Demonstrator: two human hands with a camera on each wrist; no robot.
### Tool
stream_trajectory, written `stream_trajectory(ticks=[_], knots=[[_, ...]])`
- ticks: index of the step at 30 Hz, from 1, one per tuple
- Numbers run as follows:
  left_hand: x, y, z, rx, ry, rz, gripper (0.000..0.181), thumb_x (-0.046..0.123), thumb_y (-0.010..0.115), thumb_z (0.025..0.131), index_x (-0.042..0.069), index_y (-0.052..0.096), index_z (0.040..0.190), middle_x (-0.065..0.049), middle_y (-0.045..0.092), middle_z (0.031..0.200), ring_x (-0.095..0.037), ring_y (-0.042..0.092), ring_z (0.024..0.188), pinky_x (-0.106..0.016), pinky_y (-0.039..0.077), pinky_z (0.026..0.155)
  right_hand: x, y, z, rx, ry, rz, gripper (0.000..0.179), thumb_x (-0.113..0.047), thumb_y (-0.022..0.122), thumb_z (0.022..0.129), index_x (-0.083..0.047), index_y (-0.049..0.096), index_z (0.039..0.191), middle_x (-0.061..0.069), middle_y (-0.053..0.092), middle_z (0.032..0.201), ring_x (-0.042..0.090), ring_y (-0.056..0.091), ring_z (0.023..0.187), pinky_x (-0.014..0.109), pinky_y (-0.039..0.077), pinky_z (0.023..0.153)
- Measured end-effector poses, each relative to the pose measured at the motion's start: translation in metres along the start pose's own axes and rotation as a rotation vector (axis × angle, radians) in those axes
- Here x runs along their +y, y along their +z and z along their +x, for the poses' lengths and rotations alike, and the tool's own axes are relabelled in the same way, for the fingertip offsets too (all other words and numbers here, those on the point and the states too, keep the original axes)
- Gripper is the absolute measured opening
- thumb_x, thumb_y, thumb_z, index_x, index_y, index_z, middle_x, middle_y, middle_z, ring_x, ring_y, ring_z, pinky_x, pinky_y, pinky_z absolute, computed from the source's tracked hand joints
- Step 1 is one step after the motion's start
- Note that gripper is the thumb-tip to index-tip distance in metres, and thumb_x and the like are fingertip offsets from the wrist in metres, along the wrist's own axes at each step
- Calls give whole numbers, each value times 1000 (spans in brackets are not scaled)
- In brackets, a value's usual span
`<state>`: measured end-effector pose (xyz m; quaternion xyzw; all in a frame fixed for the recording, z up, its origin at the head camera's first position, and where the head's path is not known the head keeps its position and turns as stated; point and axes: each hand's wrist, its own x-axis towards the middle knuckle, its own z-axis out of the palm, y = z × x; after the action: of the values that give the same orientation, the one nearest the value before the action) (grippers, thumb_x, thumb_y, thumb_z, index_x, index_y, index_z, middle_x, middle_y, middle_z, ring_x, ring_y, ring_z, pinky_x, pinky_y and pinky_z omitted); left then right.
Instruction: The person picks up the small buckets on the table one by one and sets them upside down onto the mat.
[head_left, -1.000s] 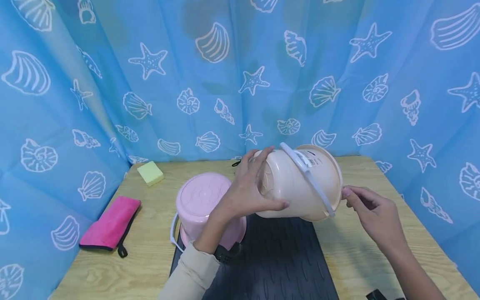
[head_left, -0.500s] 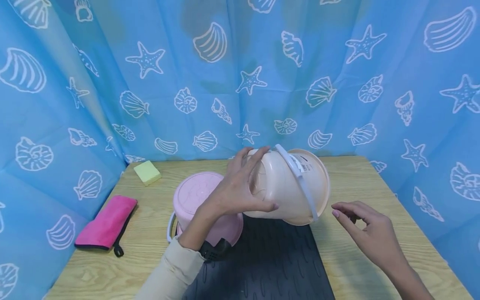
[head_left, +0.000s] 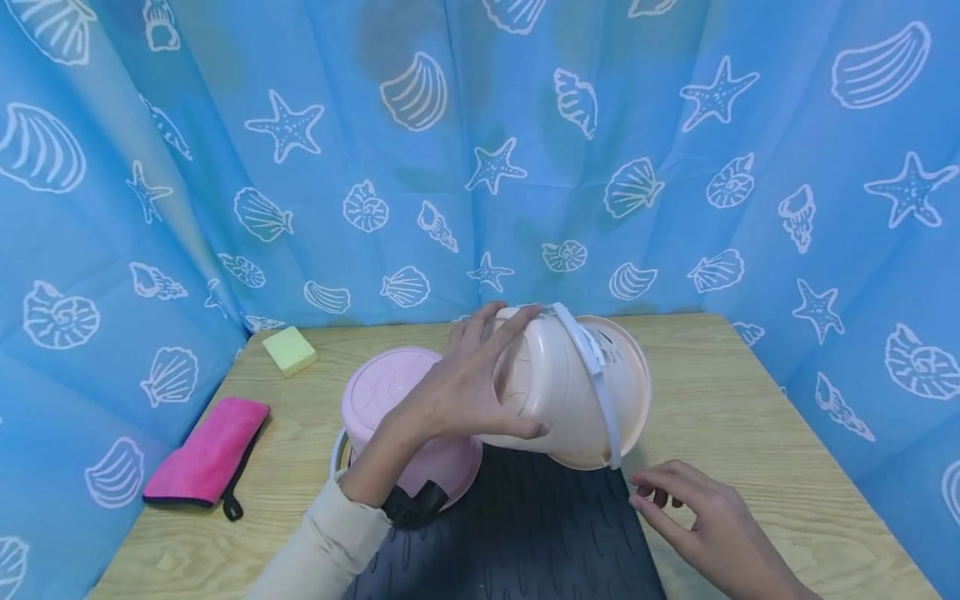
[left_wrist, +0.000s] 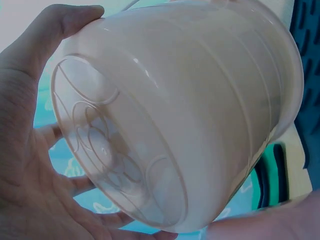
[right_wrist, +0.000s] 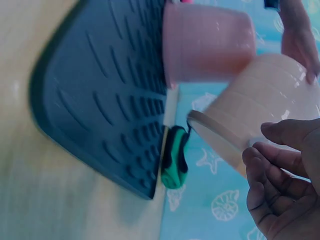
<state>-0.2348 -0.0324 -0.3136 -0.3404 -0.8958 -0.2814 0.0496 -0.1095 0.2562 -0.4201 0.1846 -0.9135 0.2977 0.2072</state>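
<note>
A cream bucket [head_left: 577, 400] is tilted on its side in the air above the black ribbed mat [head_left: 547, 533], its mouth toward the right. My left hand [head_left: 465, 387] grips it round the base, thumb along the near side and fingers over the far side; the moulded base [left_wrist: 117, 145] shows in the left wrist view. The white handle [head_left: 592, 375] lies across the bucket's body. My right hand [head_left: 701, 521] is just below the rim, fingers loosely curled with nothing between them. A pink bucket [head_left: 390, 400] stands upside down on the mat, partly hidden by my left arm.
A yellow sponge [head_left: 290, 350] lies at the table's back left, with a bright pink cloth [head_left: 210, 454] nearer the front. A green and black item [right_wrist: 175, 157] shows in the right wrist view. A blue shell-patterned curtain [head_left: 450, 167] encloses the table.
My right hand has come off the cream bucket's rim and moved down and toward the left. My left hand keeps its grip as the bucket shifts slightly left and its mouth dips.
</note>
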Motion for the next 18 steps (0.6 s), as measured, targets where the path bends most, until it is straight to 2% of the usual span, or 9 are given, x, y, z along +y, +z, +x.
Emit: stream_trajectory(ticks=[5, 12, 18], knots=[[3, -6, 1, -11, 6, 27, 113, 68, 76, 63, 48, 16, 157, -8, 14, 162, -37, 21, 141, -64, 46, 89, -3, 9, -11, -92, 9, 12, 22, -11, 80, 84, -21, 74, 103, -17, 61, 92, -4, 54, 76, 22, 50, 59], [4, -9, 4, -25, 21, 74, 114, 69, 76, 63, 46, 16, 158, -8, 16, 161, -39, 24, 140, -62, 44, 93, 8, 27, -21, -112, -148, 2, 27, -11, 85, 78, -16, 74, 102, -10, 63, 92, 0, 57, 76, 22, 50, 59], [4, -11, 6, -57, 33, 120, 115, 69, 77, 63, 44, 17, 158, -8, 16, 161, -39, 29, 137, -60, 45, 93, 11, 36, -26, -205, -186, -62, 23, -19, 85, 80, -15, 74, 100, -11, 63, 94, 3, 59, 80, 24, 53, 64]])
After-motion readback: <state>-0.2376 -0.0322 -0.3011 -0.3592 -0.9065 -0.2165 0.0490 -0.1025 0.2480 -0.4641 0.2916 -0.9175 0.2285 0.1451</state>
